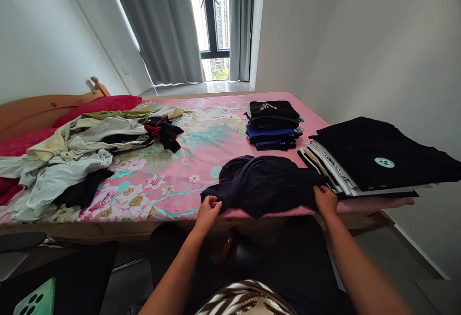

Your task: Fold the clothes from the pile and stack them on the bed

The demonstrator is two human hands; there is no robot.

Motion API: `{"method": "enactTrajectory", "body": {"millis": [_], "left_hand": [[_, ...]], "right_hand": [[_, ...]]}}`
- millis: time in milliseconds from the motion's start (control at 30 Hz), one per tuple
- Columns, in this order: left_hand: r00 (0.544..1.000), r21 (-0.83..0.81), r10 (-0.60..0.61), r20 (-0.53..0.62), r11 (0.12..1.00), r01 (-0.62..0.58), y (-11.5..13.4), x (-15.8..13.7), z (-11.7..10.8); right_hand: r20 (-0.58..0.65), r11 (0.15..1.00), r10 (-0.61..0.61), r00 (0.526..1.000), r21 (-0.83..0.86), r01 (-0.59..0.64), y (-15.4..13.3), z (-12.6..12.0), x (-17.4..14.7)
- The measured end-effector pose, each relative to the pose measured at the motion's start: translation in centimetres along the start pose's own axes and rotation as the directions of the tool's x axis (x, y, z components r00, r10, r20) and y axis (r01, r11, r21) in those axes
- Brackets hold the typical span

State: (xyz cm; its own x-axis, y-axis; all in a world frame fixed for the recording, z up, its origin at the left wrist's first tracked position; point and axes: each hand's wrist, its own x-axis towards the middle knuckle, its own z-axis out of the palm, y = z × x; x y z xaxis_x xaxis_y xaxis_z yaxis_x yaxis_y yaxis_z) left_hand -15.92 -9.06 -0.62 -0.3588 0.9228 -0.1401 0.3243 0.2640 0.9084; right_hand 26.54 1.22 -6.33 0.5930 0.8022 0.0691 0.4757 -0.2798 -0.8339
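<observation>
A dark navy garment (266,183), probably a shirt, lies rumpled near the front edge of the bed. My left hand (209,213) pinches its left corner between thumb and fingers. At the opposite end, my right hand (325,199) grips the right edge, with some fingers hidden by the cloth. Just right of that hand sits a large stack of folded shirts, topped by a black shirt (363,156) with a round green-and-white print. Behind the navy garment stands a smaller pile of folded clothes (274,125), mostly black and blue.
The bed wears a pink floral sheet (194,180). A loose heap of clothes (82,147) covers its left side, near red pillows (97,106) and a wooden headboard (36,113). At lower left, a green phone (38,298) rests on a dark surface.
</observation>
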Motion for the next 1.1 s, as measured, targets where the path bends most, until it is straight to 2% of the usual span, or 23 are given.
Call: {"method": "enactTrajectory", "body": {"millis": [167,333,433,500,600,733,800,867,933,1000,1100], "left_hand": [[0.995,-0.113,-0.012,0.104,0.993,0.024,1.1,0.9,-0.1],[0.954,-0.172,-0.016,0.299,0.983,0.070,3.5,0.6,-0.6],[0.936,-0.171,-0.035,0.351,0.980,0.101,4.4,0.7,-1.8],[0.936,-0.213,-0.016,0.353,0.972,0.096,4.7,1.1,-3.2],[0.953,-0.245,0.033,0.300,0.968,0.044,4.6,2.0,-6.2],[0.987,-0.124,0.063,0.150,0.991,-0.044,4.1,2.8,-10.3],[0.990,-0.077,0.082,0.112,0.994,-0.073,3.8,3.0,-11.8],[0.989,-0.042,0.111,0.099,0.993,-0.108,3.7,3.2,-12.9],[0.984,0.024,0.159,0.087,0.987,-0.161,4.0,3.4,-13.9],[0.970,0.139,0.233,0.071,0.961,-0.241,5.3,3.8,-15.0],[0.928,0.345,0.370,0.051,0.865,-0.364,9.7,4.5,-17.1]], "right_hand": [[0.043,0.985,-0.014,0.999,0.170,0.006,0.3,0.2,0.0],[0.114,0.946,-0.063,0.992,0.323,0.023,-0.7,-0.4,-0.4],[0.220,0.894,-0.077,0.972,0.446,-0.031,-1.9,-1.2,-0.6],[0.221,0.890,-0.082,0.972,0.455,-0.028,-2.6,-1.9,-0.8],[0.203,0.910,-0.150,0.968,0.412,0.054,-3.5,-3.0,-1.0],[0.294,0.921,-0.264,0.919,0.360,0.150,-4.7,-3.9,-1.2],[0.327,0.930,-0.299,0.896,0.312,0.196,-5.5,-4.3,-1.3],[0.342,0.921,-0.383,0.858,0.213,0.326,-6.7,-5.0,-1.1],[0.341,0.861,-0.495,0.799,0.068,0.504,-8.3,-6.3,-0.1],[0.302,0.772,-0.582,0.755,-0.086,0.630,-10.9,-8.6,1.7],[0.184,0.673,-0.660,0.729,-0.288,0.682,-17.2,-13.0,4.7]]}}
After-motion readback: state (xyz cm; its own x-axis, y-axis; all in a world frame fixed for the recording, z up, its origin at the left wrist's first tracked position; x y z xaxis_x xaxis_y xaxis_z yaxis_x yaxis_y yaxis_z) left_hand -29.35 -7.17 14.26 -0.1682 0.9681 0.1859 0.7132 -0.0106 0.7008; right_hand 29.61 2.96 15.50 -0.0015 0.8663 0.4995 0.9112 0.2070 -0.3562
